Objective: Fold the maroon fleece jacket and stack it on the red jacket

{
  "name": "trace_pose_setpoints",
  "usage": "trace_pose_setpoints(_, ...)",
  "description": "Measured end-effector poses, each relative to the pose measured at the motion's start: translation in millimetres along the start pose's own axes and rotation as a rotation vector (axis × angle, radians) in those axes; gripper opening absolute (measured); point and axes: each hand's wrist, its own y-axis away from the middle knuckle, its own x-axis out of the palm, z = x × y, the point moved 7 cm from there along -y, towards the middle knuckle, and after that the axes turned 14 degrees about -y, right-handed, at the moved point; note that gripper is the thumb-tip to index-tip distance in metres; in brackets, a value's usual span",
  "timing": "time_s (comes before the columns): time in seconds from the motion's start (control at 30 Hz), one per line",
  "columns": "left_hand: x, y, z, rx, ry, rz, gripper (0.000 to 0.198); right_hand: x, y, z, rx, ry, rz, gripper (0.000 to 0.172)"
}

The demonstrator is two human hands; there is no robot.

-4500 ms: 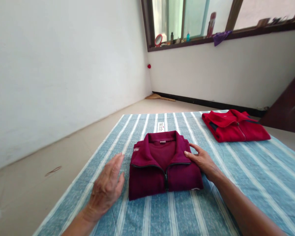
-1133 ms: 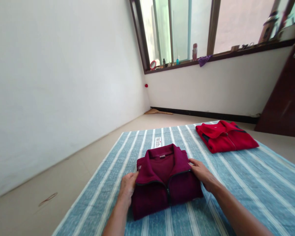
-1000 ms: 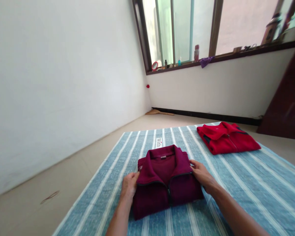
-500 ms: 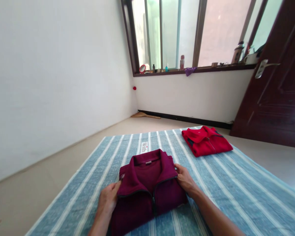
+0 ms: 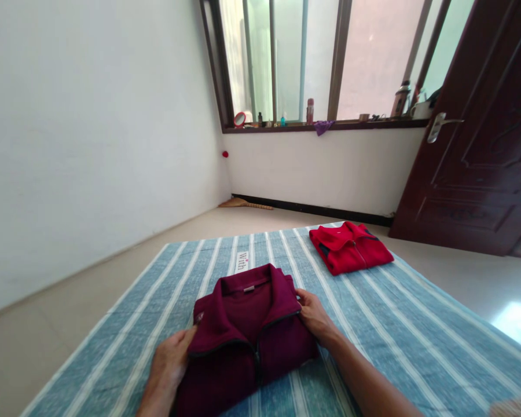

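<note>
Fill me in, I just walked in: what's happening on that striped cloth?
A person grips a folded maroon fleece zip jacket at both sides, left hand and right hand, on the blue white-striped sheet. A folded red fleece jacket lies apart at the sheet's far right.

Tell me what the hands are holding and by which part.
Both hands grip the folded maroon fleece jacket: the left hand at its left edge, the right hand at its right edge beside the collar.

Matt fleece jacket (image 5: 247, 330), woven cloth (image 5: 395, 336)
</note>
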Motion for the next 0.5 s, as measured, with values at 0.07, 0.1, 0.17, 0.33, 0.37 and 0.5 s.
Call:
trace_pose_setpoints(0.07, 5.5, 1.4, 4.6, -0.094, 0.025, 0.091, 0.027, 0.5, 0.1, 0.6, -0.003, -0.014, 0.006, 0.039)
trace_pose_setpoints(0.1, 8.3, 2.9, 6.4, -0.138, 0.062, 0.130, 0.026, 0.9, 0.3, 0.7, -0.001, -0.023, 0.011, 0.039)
trace_pose_setpoints(0.17, 11.1, 5.8, 8.3, -0.193, 0.133, 0.158, 0.024, 1.3, 0.9, 0.4, 0.010, -0.033, 0.016, 0.040)
trace_pose_setpoints(0.33, 14.2, 11.7, 11.8, -0.241, 0.211, 0.168, 0.023, -0.4, 2.5, -2.4, 0.031, -0.029, 0.003, 0.046)
trace_pose_setpoints(0.37, 14.5, 13.0, 11.6, -0.241, 0.213, 0.173, 0.024, -0.7, 2.8, -3.1, 0.036, -0.035, 0.004, 0.047)
trace_pose_setpoints(0.5, 17.2, 21.2, 5.8, -0.272, 0.302, 0.218, 0.022, -1.0, 3.8, -5.8, 0.052, -0.080, 0.020, 0.050)
